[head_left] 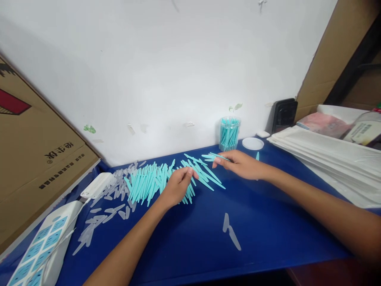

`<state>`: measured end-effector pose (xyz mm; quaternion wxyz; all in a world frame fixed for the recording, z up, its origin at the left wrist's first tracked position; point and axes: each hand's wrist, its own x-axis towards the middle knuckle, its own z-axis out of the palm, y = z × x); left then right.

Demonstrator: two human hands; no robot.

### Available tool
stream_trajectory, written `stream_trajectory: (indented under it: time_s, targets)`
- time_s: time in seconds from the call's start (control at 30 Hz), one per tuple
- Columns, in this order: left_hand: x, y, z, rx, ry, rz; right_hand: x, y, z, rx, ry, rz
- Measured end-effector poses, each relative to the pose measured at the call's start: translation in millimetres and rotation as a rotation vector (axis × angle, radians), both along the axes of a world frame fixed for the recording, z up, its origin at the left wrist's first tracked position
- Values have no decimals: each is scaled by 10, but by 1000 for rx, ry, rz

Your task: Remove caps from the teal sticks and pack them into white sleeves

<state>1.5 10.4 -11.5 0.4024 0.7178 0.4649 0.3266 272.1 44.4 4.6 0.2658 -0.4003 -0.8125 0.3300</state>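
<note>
A dense row of slim turquoise sticks (147, 182), tapered at the ends, lies on the blue table. At its right end, my left hand (178, 184) hovers with thumb and forefinger together; whatever is between them, if anything, is too small to make out. My right hand (238, 163) pinches several turquoise sticks (209, 157), their ends pointing left. Between the hands, more loose sticks (205, 174) lie at a slant. Behind my right hand, a clear round jar (229, 135) stands upright without a lid, packed with the same sticks.
Translucent flat pieces (117, 186) are scattered left of the row, and two more (231, 232) lie at the front. A white round lid (253, 143) rests right of the jar. Left stand a power strip (56, 238) and a carton (35, 151); right, stacked white sheets (327, 159).
</note>
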Motion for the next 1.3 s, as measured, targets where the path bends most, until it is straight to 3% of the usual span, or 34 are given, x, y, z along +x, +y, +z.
stream_trajectory:
  time_s: [0.17, 0.3, 0.47, 0.57, 0.67, 1.1, 1.3]
  targets:
    - [206, -403, 199, 186, 298, -186, 33, 74, -34, 110, -65, -50]
    - [377, -652, 209, 267, 420, -382, 44, 88, -44, 121, -88, -47]
    - [382, -601, 152, 302, 491, -495, 56, 67, -40, 112, -108, -1]
    - [351, -532, 155, 263, 501, -589, 63, 50, -50, 6, -86, -15]
    - [345, -503, 155, 215, 513, -604, 70, 41, -59, -82, -36, -26]
    - [389, -551, 125, 170, 509, -575, 113, 122, -100, -47, -17, 17]
    - [432, -577, 43, 179, 502, -534, 72, 100, -75, -163, 36, 40]
